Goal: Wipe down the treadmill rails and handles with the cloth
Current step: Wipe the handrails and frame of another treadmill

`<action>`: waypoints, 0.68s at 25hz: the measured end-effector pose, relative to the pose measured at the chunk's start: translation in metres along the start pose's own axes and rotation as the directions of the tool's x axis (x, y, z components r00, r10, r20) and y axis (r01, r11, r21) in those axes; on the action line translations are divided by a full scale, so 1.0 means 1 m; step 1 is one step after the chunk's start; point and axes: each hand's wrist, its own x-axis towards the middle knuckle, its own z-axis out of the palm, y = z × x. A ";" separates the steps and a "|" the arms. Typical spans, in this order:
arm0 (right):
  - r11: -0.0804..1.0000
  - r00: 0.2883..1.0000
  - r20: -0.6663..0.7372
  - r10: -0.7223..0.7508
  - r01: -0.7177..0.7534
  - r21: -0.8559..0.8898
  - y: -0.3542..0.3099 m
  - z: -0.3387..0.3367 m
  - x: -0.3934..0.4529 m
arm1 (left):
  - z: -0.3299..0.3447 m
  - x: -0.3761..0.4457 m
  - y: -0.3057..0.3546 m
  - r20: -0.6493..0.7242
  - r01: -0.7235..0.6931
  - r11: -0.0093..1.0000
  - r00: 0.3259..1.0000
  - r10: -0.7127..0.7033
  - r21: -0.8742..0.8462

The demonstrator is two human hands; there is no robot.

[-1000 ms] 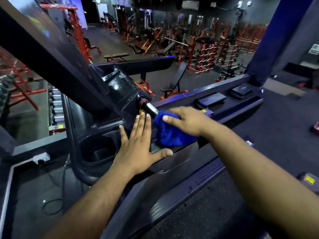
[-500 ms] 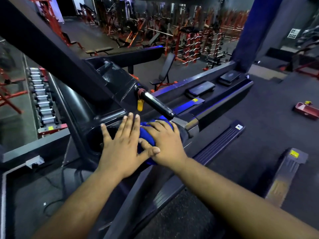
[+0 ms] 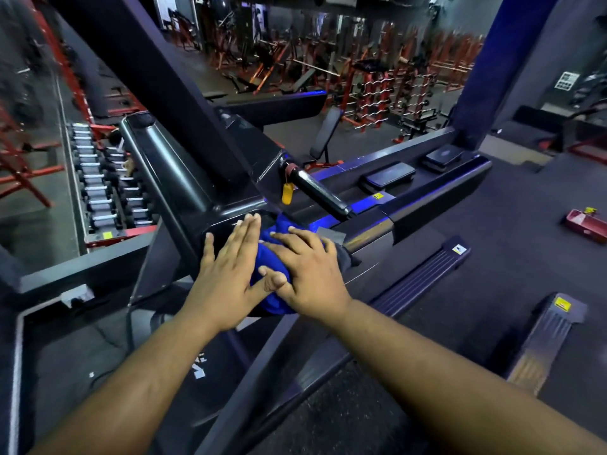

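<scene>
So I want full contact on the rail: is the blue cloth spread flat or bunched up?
Bunched. The blue cloth sits as a thick wad under the right hand, bulging out between it and the flat left hand.

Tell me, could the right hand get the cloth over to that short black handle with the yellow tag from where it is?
Probably yes. The right hand presses the blue cloth on the treadmill rail just below the black handle, and nothing visible lies between them. The yellow tag hangs at the handle's base, off to one side.
</scene>
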 end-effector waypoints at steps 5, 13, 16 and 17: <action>0.892 0.914 0.086 -0.397 0.406 -0.198 0.073 -0.031 -0.014 | -0.015 0.024 0.031 0.104 -0.001 0.993 0.995 -0.011 0.115; 0.974 0.972 -0.079 0.224 -0.219 0.066 0.212 -0.115 -0.048 | 0.014 0.133 0.146 0.248 -0.203 0.979 0.950 0.192 0.018; 0.878 0.893 -0.180 0.412 -0.337 0.339 0.239 -0.133 -0.053 | 0.048 0.189 0.196 0.287 -0.185 0.933 0.917 0.277 -0.309; 0.841 0.864 -0.192 0.464 -0.362 0.402 0.254 -0.140 -0.055 | 0.060 0.208 0.215 0.277 -0.158 0.884 0.913 0.301 -0.439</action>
